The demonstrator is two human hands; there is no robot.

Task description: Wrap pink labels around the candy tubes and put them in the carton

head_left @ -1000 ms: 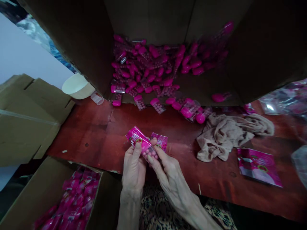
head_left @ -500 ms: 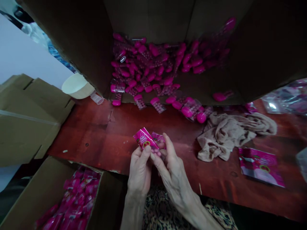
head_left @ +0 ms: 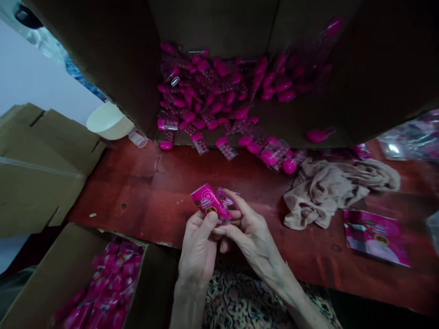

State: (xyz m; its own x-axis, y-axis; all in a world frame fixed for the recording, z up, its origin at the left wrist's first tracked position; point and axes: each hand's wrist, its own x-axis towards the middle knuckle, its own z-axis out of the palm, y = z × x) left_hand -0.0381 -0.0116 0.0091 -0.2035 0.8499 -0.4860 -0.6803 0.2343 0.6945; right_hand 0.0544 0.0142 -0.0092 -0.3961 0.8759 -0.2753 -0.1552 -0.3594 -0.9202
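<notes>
Both hands are together over the front of the red wooden table (head_left: 137,205). My left hand (head_left: 200,244) pinches a glossy pink printed wrapper (head_left: 207,198) between thumb and fingers, its flat face turned up. My right hand (head_left: 252,233) is closed at the lower right end of the wrapper, thumb tip close to the left thumb. A second printed pink flap (head_left: 224,196) shows behind the right fingers; whether it is part of the same wrapper I cannot tell. What lies under the fingers is mostly hidden.
A big carton (head_left: 212,27) ahead holds many pink-capped clear tubes of beads (head_left: 226,148), some spilling out. Lower left, an open carton (head_left: 30,292) holds pink packets (head_left: 106,278). A rag (head_left: 318,192), flat printed wrappers (head_left: 377,237) and a white tub (head_left: 109,121) lie around.
My right fingers have shifted left and closed in over the wrapper's lower end. The pink beads seen there before are now covered. My left hand keeps its pinch.
</notes>
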